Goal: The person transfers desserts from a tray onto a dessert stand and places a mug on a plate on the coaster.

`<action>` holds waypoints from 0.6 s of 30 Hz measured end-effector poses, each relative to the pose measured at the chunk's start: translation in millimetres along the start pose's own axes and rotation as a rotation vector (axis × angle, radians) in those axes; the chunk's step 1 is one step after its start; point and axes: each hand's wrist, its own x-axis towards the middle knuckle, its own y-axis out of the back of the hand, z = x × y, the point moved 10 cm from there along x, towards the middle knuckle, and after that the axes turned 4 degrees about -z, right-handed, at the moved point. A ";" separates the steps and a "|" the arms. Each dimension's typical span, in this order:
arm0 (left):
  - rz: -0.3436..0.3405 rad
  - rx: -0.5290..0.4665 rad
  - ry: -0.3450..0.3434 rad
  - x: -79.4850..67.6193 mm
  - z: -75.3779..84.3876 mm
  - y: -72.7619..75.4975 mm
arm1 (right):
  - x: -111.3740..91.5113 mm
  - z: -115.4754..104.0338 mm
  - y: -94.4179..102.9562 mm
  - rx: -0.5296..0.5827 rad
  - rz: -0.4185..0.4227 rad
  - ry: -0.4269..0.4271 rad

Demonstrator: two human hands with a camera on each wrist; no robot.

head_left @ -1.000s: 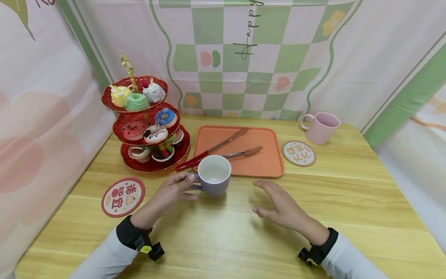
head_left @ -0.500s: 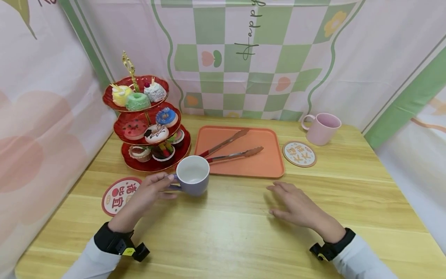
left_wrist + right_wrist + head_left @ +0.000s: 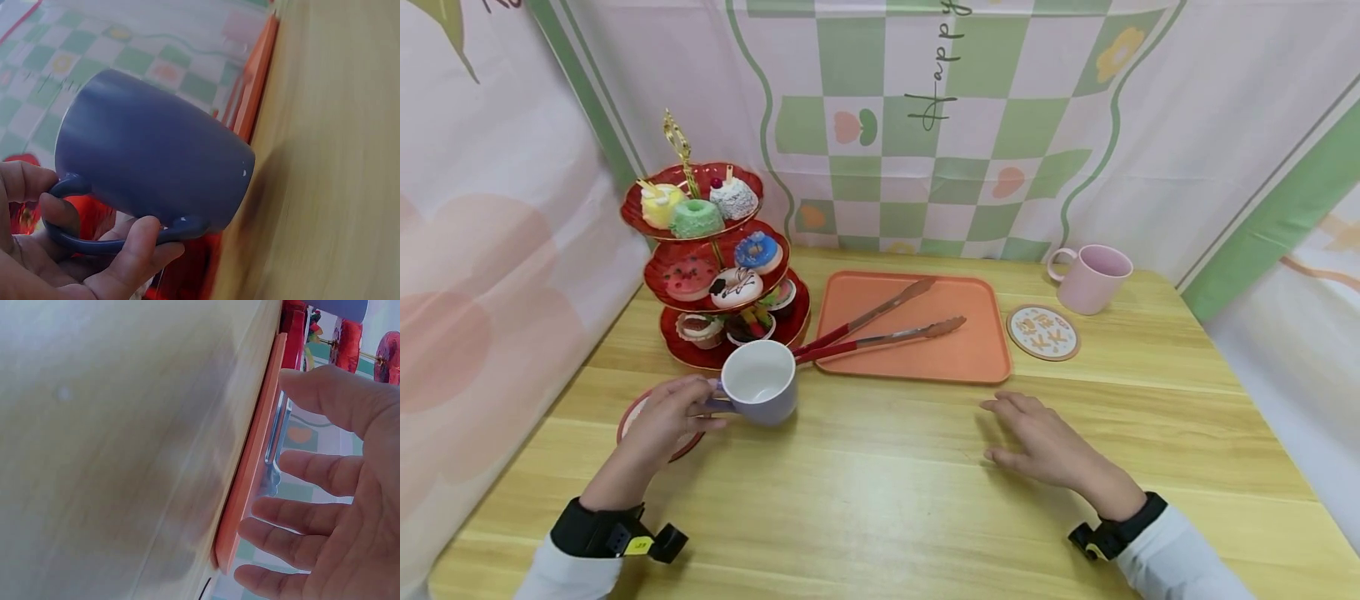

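A blue-purple mug [image 3: 762, 385] with a white inside is held by its handle in my left hand [image 3: 664, 417]. In the left wrist view the fingers curl through and around the mug's handle [image 3: 94, 245], and the mug hangs above the wood with its shadow below. Partly hidden under my left hand lies a round red-rimmed coaster [image 3: 688, 443]. My right hand [image 3: 1045, 446] holds nothing; its fingers are spread and relaxed over the table, in front of the orange tray [image 3: 917, 367]. In the right wrist view the right hand [image 3: 337, 500] shows its palm and parted fingers.
Tongs with red handles [image 3: 842, 336] lie across the tray. At the left stands a three-tier red stand [image 3: 700, 360] bearing several cakes and donuts. A pink mug [image 3: 1092, 283] and an orange-rimmed round coaster [image 3: 1043, 333] are at the back right of the wooden table [image 3: 880, 508].
My left hand has carried the blue-purple mug leftward from in front of the tray, and now covers much of the red-rimmed coaster. My right hand has drawn off to the right.
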 end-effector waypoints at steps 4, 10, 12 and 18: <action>0.029 0.002 0.008 -2.2 -4.4 16.8 | -0.1 2.3 -0.7 0.017 -0.008 -0.004; 0.082 0.067 -0.042 -6.1 -5.9 38.3 | 1.1 5.3 -1.9 0.047 -0.021 -0.008; 0.088 0.052 -0.058 -7.5 -6.2 44.7 | 1.3 6.3 -2.0 0.053 -0.022 -0.010; 0.152 0.054 -0.060 -14.2 -8.4 69.1 | 1.8 8.0 -2.4 0.043 -0.032 -0.005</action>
